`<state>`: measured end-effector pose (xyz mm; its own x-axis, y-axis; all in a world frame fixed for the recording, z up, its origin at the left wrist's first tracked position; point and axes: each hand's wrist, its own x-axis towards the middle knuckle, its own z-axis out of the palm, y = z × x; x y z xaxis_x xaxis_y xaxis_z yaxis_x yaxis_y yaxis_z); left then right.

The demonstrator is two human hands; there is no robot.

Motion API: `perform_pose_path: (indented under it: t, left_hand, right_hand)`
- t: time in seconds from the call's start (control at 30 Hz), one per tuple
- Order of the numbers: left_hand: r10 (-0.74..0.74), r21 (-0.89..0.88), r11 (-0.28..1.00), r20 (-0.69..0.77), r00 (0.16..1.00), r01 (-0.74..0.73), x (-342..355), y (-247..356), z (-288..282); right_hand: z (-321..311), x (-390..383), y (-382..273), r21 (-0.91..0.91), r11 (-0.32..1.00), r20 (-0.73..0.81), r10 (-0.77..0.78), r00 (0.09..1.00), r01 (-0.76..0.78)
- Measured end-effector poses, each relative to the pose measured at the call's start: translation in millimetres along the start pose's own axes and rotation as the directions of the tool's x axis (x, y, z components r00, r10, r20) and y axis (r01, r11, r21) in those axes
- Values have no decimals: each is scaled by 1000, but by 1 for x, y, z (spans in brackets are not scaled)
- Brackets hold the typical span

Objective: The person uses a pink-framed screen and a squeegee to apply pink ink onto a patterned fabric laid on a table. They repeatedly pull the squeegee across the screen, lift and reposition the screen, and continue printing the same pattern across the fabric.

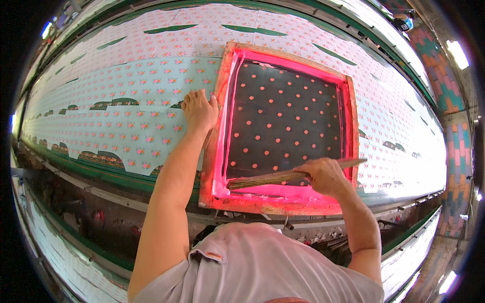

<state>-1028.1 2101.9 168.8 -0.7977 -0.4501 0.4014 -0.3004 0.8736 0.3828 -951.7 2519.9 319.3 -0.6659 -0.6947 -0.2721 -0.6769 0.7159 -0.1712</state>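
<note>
A wooden-framed printing screen, its inner borders smeared bright pink, lies on the printed sheets. Its dark mesh carries rows of small pinkish-orange dots. My right hand is closed round a long wooden squeegee, which slants across the near end of the mesh, its right end over the frame's right side. Beside the frame's left edge my left hand rests over the sheets, thumb apart from the bent fingers and against the wood. No object shows in that hand.
Pale blue sheets with small pink and yellow flowers cover the long table, with pale pink ones beyond. Dark gaps with curved edges show between pieces. A metal rail runs along the near side. At far upper right is another person.
</note>
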Motion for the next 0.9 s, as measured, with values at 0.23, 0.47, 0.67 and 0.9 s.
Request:
perform_pose_path:
  t: [0.23,0.47,0.67,0.9]
  left_hand:
    - [0,37,999,-37,999,1,1,2,1]
    - [-35,43,998,-26,999,36,3,8,-6]
    - [-2,59,998,-76,997,7,2,8,-6]
    - [23,74,997,-52,998,-20,4,4,-2]
  right_hand:
    - [-48,122,54,-247,868,-76,-460,885,430]
    - [-54,240,56,-331,614,-13,-763,647,717]
    - [-50,296,46,-349,438,-52,-892,450,828]
    - [-40,334,39,-308,411,-44,-907,419,858]
